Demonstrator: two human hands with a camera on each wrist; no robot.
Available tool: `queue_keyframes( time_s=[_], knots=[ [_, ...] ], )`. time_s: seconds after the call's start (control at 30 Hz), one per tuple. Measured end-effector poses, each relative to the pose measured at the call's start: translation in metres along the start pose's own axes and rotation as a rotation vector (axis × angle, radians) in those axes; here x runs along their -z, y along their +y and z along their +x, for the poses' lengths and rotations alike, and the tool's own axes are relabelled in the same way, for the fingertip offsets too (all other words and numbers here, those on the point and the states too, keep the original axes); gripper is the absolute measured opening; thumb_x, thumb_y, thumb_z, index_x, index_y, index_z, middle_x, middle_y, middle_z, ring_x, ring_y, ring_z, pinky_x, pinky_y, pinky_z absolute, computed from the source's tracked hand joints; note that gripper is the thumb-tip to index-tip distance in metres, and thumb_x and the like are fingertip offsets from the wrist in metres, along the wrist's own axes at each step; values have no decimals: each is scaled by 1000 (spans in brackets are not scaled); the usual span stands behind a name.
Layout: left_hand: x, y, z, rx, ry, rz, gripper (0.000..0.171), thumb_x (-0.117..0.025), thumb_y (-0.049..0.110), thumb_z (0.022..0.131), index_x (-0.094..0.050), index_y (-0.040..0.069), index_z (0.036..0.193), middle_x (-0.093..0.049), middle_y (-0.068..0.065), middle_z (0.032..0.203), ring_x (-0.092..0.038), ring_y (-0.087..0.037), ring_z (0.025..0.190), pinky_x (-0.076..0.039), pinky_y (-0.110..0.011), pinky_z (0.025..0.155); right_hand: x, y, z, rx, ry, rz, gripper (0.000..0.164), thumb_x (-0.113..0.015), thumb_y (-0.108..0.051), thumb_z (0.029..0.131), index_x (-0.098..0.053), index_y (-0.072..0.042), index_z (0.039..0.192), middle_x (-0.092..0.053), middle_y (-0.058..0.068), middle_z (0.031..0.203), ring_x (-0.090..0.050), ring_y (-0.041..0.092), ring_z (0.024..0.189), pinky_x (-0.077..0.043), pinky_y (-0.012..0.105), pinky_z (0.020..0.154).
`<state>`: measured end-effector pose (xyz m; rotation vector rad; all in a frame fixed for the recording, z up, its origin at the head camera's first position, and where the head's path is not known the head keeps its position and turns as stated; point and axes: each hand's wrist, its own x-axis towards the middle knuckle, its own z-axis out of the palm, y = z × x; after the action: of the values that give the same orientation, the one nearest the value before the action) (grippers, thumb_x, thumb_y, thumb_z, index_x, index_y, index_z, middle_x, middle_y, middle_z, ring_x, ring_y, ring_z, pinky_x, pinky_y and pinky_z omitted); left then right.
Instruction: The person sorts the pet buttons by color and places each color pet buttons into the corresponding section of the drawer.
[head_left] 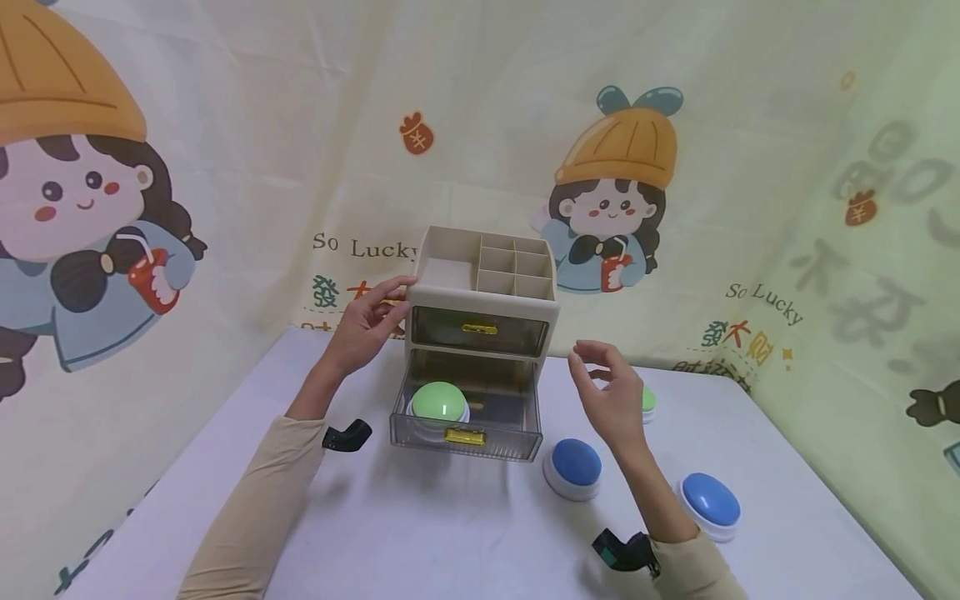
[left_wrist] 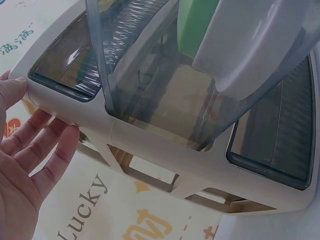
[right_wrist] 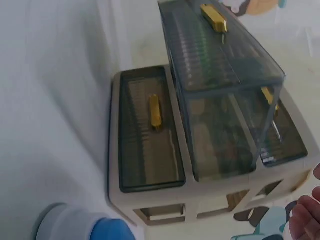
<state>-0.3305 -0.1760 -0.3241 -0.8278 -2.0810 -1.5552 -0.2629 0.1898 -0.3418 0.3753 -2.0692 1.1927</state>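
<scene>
A beige desktop organizer [head_left: 483,298] with smoky clear drawers stands on the table. Its middle drawer [head_left: 501,446] is pulled out, and a green-topped push button [head_left: 438,402] with a white base sits inside at the left. The left hand [head_left: 362,327] touches the organizer's upper left corner, thumb at the front edge and fingers along the side, as the left wrist view shows. Beside the organizer's right side, the right hand [head_left: 611,396] hovers apart from it with loosely bent fingers, holding nothing. The top drawer [head_left: 442,327], with a gold handle, is closed.
Two blue push buttons stand on the table at the right: one near the drawer [head_left: 577,465], another by the right forearm [head_left: 712,502]. Behind the right hand, a second green button [head_left: 648,402] is partly hidden. A printed cloth backdrop [head_left: 487,183] hangs behind the table.
</scene>
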Motion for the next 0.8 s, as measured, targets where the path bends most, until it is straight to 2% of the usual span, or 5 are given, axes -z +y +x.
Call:
queue_keyframes(
  time_s=[0.17, 0.33, 0.53, 0.8],
  knots=[
    [1, 0, -2, 3, 8, 3, 45, -59, 12, 104, -54, 20, 148, -61, -19, 134, -68, -37, 112, -60, -31, 82, 3, 17, 3, -118, 9, -13, 29, -70, -18, 98, -68, -1, 121, -72, 12, 116, -64, 13, 103, -47, 11, 81],
    [1, -1, -3, -1, 1, -4, 45, -59, 11, 104, -54, 18, 149, -61, -19, 132, -69, -37, 110, -61, -34, 81, 2, 34, 4, -178, -3, -40, 27, -71, -15, 96, -69, 1, 118, -74, 16, 111, -68, 26, 101, -46, 10, 76],
    [0, -3, -1, -11, 1, -1, 45, -59, 10, 104, -54, 18, 148, -61, -20, 133, -69, -36, 108, -61, -35, 81, -2, 52, 3, -193, -38, -85, 27, -72, -12, 94, -69, 3, 116, -74, 19, 108, -70, 32, 99, -46, 12, 72],
    [0, -3, 1, -6, -2, 3, 46, -59, 11, 104, -53, 19, 149, -61, -19, 132, -69, -36, 109, -61, -36, 81, 1, 67, 0, -193, -82, -181, 27, -73, -13, 94, -68, 2, 116, -74, 18, 110, -72, 33, 100, -52, 25, 76]
  ],
)
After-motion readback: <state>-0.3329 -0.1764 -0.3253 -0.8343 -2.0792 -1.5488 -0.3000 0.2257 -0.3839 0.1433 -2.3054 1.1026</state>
